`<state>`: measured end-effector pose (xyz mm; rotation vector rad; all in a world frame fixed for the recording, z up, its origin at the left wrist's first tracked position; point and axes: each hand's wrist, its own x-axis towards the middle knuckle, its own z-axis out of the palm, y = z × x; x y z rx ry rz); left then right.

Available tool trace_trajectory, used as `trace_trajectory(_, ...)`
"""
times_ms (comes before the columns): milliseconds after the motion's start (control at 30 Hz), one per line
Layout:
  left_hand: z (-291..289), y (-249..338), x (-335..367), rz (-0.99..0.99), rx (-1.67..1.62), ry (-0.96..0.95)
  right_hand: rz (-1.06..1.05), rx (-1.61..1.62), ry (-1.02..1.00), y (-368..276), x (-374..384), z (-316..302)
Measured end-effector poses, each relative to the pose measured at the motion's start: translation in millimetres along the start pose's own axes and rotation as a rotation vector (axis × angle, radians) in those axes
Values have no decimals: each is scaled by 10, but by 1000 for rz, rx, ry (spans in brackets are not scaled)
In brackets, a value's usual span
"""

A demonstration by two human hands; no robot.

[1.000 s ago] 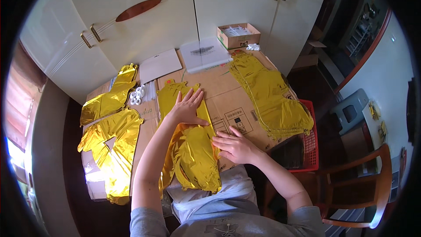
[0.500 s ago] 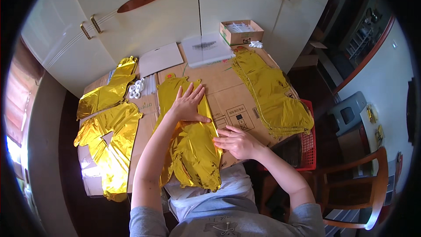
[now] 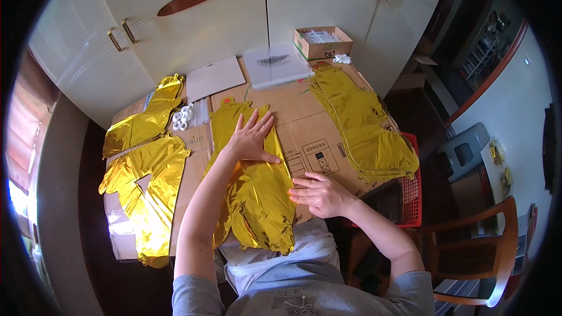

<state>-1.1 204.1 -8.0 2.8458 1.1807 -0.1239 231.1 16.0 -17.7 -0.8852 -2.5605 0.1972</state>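
Observation:
A flat gold foil balloon (image 3: 257, 199) lies lengthwise on the cardboard-covered table (image 3: 310, 123) in front of me. My left hand (image 3: 252, 137) rests flat on its upper part with fingers spread. My right hand (image 3: 319, 194) presses on the balloon's right edge, fingers together and pointing left. Neither hand grips anything; both lie on the foil.
A stack of gold foil balloons (image 3: 363, 123) lies at the right. More gold balloons (image 3: 146, 169) are spread at the left. Small white rolls (image 3: 182, 117), a white board (image 3: 215, 77), a flat white pack (image 3: 275, 64) and a cardboard box (image 3: 323, 42) sit behind. A red basket (image 3: 411, 199) and wooden chair (image 3: 480, 251) stand right.
My right hand has slid a little toward me along the balloon's right edge. My left hand stays flat on the upper part of the foil.

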Motion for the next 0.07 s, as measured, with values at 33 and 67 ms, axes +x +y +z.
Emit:
trace_trajectory(33,6,-6,-1,2,0,0,5,9,-7,-3,-8,-6)
trace_trajectory(67,12,-12,-2,4,-1,1,10,18,-15,-2,-16,-6)
